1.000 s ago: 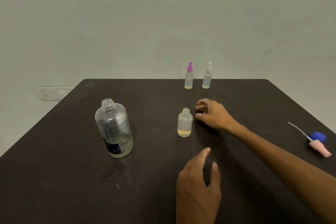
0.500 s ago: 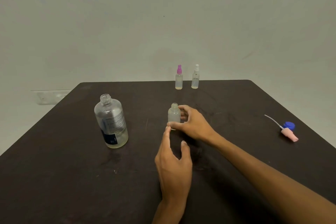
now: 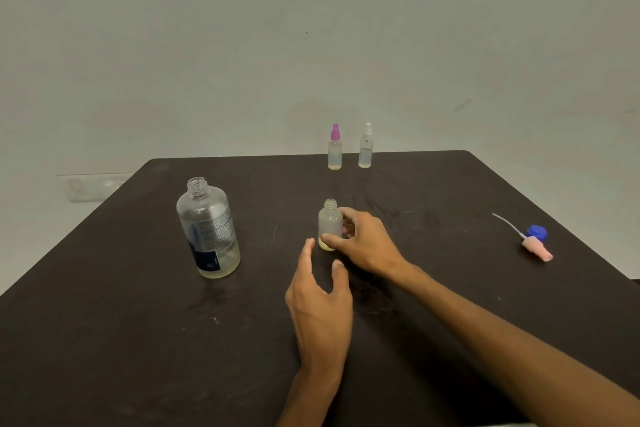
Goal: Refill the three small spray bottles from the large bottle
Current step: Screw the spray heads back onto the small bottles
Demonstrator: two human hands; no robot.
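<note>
A small uncapped bottle [image 3: 329,221] stands at the table's middle with a little yellowish liquid at its bottom. My right hand [image 3: 363,241] grips it from the right, thumb across its lower front. My left hand [image 3: 320,302] hovers just in front of it, fingers straight and apart, holding nothing. The large clear bottle [image 3: 207,230], uncapped and nearly empty, stands upright to the left. Two capped spray bottles stand at the far edge: one with a pink top [image 3: 335,147], one with a white top [image 3: 365,146].
A pink spray head with its dip tube [image 3: 535,248] lies beside a blue cap [image 3: 537,231] at the right of the dark table [image 3: 104,340]. A pale wall rises behind the table's far edge.
My right hand closed round the small uncapped bottle. My left hand came forward and up toward it. The view shifted slightly.
</note>
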